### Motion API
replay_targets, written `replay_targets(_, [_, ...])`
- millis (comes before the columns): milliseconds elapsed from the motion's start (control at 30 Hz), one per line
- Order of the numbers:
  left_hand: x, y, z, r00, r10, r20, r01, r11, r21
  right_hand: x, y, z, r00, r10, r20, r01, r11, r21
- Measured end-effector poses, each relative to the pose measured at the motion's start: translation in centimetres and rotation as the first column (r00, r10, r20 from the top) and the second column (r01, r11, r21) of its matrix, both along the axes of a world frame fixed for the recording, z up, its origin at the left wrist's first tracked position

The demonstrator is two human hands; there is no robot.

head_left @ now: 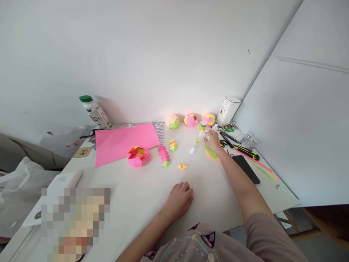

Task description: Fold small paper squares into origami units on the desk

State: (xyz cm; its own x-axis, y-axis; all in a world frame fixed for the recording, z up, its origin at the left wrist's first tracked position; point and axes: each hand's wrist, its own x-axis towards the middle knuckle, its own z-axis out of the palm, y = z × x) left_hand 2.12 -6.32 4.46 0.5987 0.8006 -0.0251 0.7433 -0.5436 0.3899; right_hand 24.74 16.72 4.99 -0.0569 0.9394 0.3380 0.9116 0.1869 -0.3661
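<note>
My left hand [180,198] rests palm down on the white table, its fingers curled in and nothing visible in them. Just beyond it lies a small folded orange paper piece [182,166]. My right hand [213,141] is stretched to the back right, with thumb and fingers bent around something small and whitish that I cannot make out. Close to that hand stands a jar with a yellow-green label [203,126]. Green paper pieces [211,152] lie under its wrist. A row of folded pink pieces [164,154] and a pink folded-paper ring [139,157] sit left of centre.
Three paper balls, one of them pink and yellow [191,120], line the wall. A pink sheet [124,142] lies back left, near a green-capped bottle [95,112]. On the right are a white container [228,111], a cutter knife [247,152] and a dark flat object [247,169].
</note>
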Motion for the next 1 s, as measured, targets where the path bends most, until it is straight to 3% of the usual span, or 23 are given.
replay_targets(100, [-0.1,0.1,-0.2,1.000,0.005,0.010,-0.005,1.000,-0.011,0.3,1.7,-1.4,0.977,0.085,0.194,-0.087,0.996,0.004])
replay_targets(233, [-0.1,0.2,-0.4,1.000,0.009,0.021,-0.009,1.000,-0.009,0.4,3.4,-2.5,0.963,0.127,0.239,-0.128,0.992,-0.010])
replay_targets(533, [-0.1,0.3,-0.4,1.000,0.012,0.028,-0.012,1.000,-0.015,0.6,5.9,-1.4,0.968,0.143,0.206,-0.152,0.988,0.029])
replay_targets(633, [-0.1,0.3,-0.2,1.000,0.007,0.013,-0.007,1.000,-0.024,0.5,4.2,-0.9,0.982,0.090,0.167,-0.105,0.991,0.079])
replay_targets(767, [0.0,0.2,-0.2,1.000,0.005,0.004,-0.005,1.000,-0.017,-0.2,-0.7,-1.1,0.994,-0.003,0.111,-0.011,0.992,0.124])
replay_targets(833, [0.0,0.2,-0.2,1.000,0.004,0.007,-0.004,1.000,-0.008,-1.2,-3.3,-1.2,0.993,0.046,0.107,-0.059,0.992,0.115])
replay_targets(900, [0.0,0.2,-0.3,1.000,0.003,0.008,-0.003,1.000,0.003,-2.7,-5.1,-1.3,0.970,0.222,0.097,-0.232,0.967,0.109])
replay_targets(1000, [0.0,0.3,-0.4,1.000,0.004,0.014,-0.004,1.000,0.011,-5.0,-6.2,-1.4,0.932,0.349,0.096,-0.356,0.933,0.059])
